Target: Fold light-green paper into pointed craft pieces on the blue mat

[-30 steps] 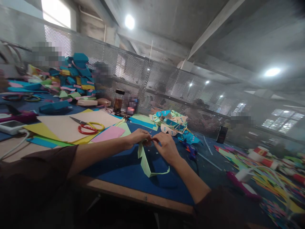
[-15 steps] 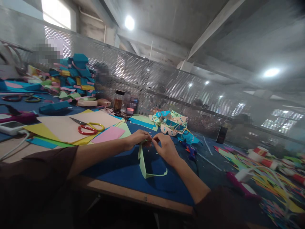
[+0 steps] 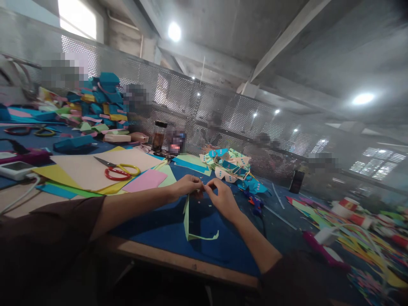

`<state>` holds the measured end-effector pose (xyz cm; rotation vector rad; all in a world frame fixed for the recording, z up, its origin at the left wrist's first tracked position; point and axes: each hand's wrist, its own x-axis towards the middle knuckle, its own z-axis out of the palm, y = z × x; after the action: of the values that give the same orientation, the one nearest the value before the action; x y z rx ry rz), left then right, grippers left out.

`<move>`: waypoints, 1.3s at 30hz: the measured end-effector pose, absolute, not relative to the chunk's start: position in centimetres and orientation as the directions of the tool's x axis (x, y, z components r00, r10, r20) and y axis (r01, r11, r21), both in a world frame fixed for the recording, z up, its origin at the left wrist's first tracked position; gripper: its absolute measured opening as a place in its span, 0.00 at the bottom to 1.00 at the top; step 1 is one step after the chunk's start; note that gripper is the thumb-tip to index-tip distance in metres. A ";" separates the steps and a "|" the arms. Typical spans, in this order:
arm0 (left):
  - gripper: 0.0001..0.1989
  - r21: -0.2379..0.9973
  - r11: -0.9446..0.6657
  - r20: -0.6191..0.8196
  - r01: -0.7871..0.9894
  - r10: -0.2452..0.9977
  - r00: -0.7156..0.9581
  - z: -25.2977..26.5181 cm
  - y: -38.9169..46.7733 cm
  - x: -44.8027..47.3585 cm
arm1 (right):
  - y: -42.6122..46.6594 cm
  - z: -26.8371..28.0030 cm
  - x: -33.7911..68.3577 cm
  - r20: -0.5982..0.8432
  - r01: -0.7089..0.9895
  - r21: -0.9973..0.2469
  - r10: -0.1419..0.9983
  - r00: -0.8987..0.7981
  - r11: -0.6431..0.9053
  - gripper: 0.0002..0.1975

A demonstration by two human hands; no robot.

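Head cam: L hand [image 3: 187,187] fingers pinch top of green paper strip [image 3: 186,222], hanging over near side of bench [image 3: 153,233]. R hand [image 3: 223,199] fingertips meet L's; can't tell grip. Risk: uneven pull may tear/crease strip; loose end could snag.

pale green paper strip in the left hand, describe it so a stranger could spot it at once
Start at the blue tabletop and find the left hand above it. From this hand hangs the pale green paper strip, creased low down, its end turning right. Unlike the pale green sheet beside the pink paper, it hangs instead of lying flat.
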<state>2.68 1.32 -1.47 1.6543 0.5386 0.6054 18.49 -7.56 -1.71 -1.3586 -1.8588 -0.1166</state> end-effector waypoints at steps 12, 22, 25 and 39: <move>0.11 0.965 -0.261 0.174 0.000 0.641 0.747 -1.9 1.9 2.7 | -7.6 -1.6 18.4 0.492 0.796 -0.525 0.871 -0.005 0.301 0.12; 0.09 0.964 -0.264 0.172 0.010 0.655 0.736 -2.0 1.9 2.8 | -7.5 -1.6 18.5 0.451 0.725 -0.619 0.892 0.014 0.301 0.12; 0.10 0.964 -0.267 0.176 0.006 0.653 0.737 -2.0 1.9 2.8 | -7.4 -1.6 18.6 0.428 0.697 -0.654 0.904 0.019 0.295 0.12; 0.08 0.974 -0.226 0.160 -0.008 0.663 0.731 -1.3 1.2 2.5 | -7.1 -1.9 18.8 0.407 0.622 -0.721 0.913 0.023 0.306 0.11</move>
<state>2.52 1.21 -1.29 1.7003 0.5261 0.6759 18.81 -7.06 -1.93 -1.4051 -1.6877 0.4127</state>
